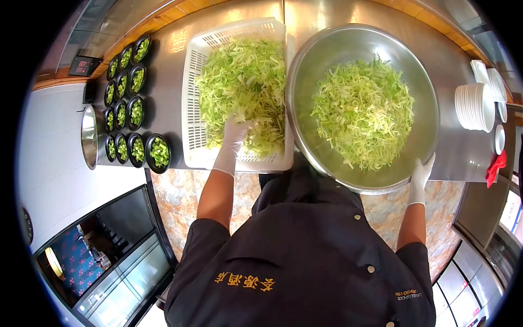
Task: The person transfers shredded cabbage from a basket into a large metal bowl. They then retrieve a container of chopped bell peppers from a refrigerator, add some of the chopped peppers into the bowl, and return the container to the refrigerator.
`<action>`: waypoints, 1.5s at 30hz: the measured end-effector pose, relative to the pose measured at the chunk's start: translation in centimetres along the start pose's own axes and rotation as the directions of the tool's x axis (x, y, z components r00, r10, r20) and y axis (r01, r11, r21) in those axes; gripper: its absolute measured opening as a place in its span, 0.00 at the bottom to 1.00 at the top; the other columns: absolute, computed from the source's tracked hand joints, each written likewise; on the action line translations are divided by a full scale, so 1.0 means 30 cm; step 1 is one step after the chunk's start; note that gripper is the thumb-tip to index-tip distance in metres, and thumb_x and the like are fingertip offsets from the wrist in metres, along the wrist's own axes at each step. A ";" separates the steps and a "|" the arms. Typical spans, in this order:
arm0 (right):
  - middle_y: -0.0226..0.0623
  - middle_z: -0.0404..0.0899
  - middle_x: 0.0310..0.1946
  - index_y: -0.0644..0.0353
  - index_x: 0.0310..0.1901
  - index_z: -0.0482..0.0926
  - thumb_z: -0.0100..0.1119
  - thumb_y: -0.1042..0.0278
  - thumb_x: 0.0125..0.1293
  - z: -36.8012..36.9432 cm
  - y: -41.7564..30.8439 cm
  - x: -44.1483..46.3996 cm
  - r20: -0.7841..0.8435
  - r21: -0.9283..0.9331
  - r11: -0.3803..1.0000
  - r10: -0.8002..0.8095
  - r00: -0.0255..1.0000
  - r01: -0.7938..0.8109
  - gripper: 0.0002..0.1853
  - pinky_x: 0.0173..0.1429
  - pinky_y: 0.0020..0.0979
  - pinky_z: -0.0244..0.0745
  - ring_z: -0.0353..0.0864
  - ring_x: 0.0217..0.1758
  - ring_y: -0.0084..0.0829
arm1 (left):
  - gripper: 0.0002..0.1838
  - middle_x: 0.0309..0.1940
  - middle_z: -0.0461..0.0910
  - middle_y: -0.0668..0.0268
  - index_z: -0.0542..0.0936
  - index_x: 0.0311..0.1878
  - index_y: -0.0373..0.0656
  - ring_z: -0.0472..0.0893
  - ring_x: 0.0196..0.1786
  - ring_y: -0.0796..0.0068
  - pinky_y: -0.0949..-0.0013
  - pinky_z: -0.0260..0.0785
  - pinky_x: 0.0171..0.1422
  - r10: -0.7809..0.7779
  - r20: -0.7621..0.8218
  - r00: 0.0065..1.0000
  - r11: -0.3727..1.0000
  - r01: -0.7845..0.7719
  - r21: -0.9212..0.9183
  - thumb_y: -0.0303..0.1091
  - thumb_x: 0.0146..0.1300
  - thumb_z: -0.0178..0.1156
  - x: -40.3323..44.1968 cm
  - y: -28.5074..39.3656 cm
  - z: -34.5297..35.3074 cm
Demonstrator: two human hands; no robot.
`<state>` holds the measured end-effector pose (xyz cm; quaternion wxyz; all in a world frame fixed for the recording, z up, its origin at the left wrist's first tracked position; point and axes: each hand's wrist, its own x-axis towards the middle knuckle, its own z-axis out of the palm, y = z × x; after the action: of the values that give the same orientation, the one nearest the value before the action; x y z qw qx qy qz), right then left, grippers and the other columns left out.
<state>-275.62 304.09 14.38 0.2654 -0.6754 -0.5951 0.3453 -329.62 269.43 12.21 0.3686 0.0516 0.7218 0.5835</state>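
Note:
Shredded green vegetable (245,82) fills much of a white slotted plastic basket (192,109). My left hand (235,133), in a white glove, reaches into the front part of that pile, its fingertips hidden among the shreds. Right beside the basket stands a large steel bowl (422,103) with a second heap of pale green shreds (365,114) inside. At the bowl's front right rim is my gloved right hand (421,173), thumb up along the edge and fingers wrapped around the rim from outside.
Several black bowls of chopped green pieces (159,152) stand in rows at the left, near a steel basin (89,136). Stacked white plates (475,107) and a red cloth (496,168) lie at the right end of the steel counter (174,60).

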 end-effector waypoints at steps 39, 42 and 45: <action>0.46 0.67 0.74 0.63 0.83 0.47 0.58 0.83 0.66 0.031 0.004 0.019 0.042 0.191 0.978 0.073 0.996 -0.079 0.46 0.73 0.32 0.69 0.73 0.69 0.36 | 0.49 0.79 0.54 0.52 0.67 0.76 0.48 0.59 0.79 0.37 0.43 0.73 0.72 -0.066 -0.062 0.996 0.087 0.067 0.994 0.49 0.52 0.79 0.606 0.300 0.072; 0.46 0.67 0.74 0.63 0.83 0.47 0.58 0.83 0.65 0.024 0.018 0.033 0.041 0.191 0.979 0.070 0.997 -0.077 0.46 0.74 0.33 0.68 0.72 0.70 0.37 | 0.40 0.72 0.66 0.55 0.74 0.70 0.48 0.72 0.71 0.47 0.48 0.74 0.71 -0.004 -0.039 0.999 0.129 0.039 0.991 0.49 0.55 0.77 0.566 0.280 0.081; 0.46 0.66 0.75 0.62 0.83 0.48 0.56 0.84 0.66 0.017 0.039 0.026 0.037 0.205 0.977 0.059 0.998 -0.065 0.45 0.76 0.34 0.65 0.70 0.72 0.37 | 0.36 0.66 0.75 0.57 0.77 0.67 0.45 0.78 0.66 0.55 0.52 0.75 0.70 0.030 0.025 0.999 0.327 -0.033 0.944 0.39 0.54 0.78 0.506 0.230 0.042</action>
<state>-275.26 304.66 13.04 0.3140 -0.6572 -0.5388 0.4233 -342.30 280.26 11.08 0.2600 0.2706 0.9247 0.0639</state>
